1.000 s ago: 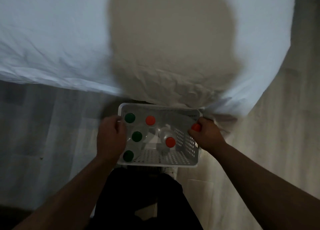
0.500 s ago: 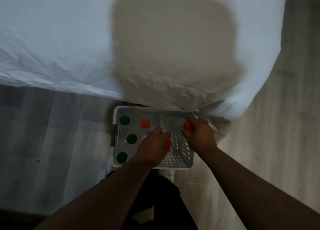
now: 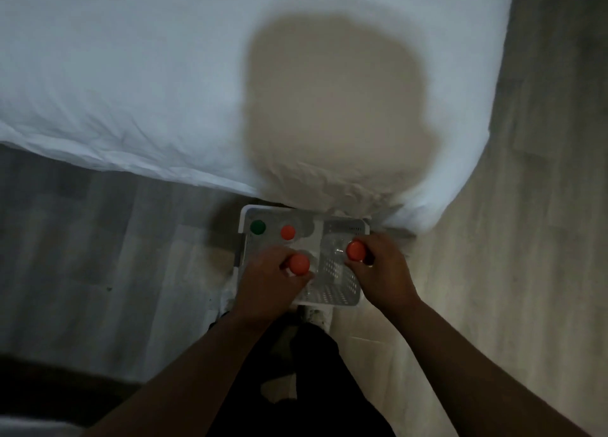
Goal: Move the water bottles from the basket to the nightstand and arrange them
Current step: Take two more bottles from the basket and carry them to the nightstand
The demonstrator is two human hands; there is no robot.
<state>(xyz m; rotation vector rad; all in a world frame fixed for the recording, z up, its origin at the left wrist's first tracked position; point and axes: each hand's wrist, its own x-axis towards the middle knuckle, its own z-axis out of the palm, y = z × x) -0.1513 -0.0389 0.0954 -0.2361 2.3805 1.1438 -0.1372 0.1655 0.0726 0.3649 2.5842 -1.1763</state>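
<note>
A white perforated basket stands on the floor against the bed. My left hand grips a clear water bottle by the neck, its orange cap showing above my fingers. My right hand grips a second bottle, whose orange cap sticks up. Both bottles are over the basket. Still inside at the back are a green-capped bottle and an orange-capped bottle. My left hand hides the basket's left side. The nightstand is not in view.
A bed with a white sheet fills the top of the view, with a head-shaped shadow on it. Pale wood floor runs along the right and lower left. My dark trousers and a white shoe are just below the basket.
My left hand left the basket's left rim, crossed to the middle and took the orange-capped bottle. Both hands have raised their bottles slightly. The view has shifted.
</note>
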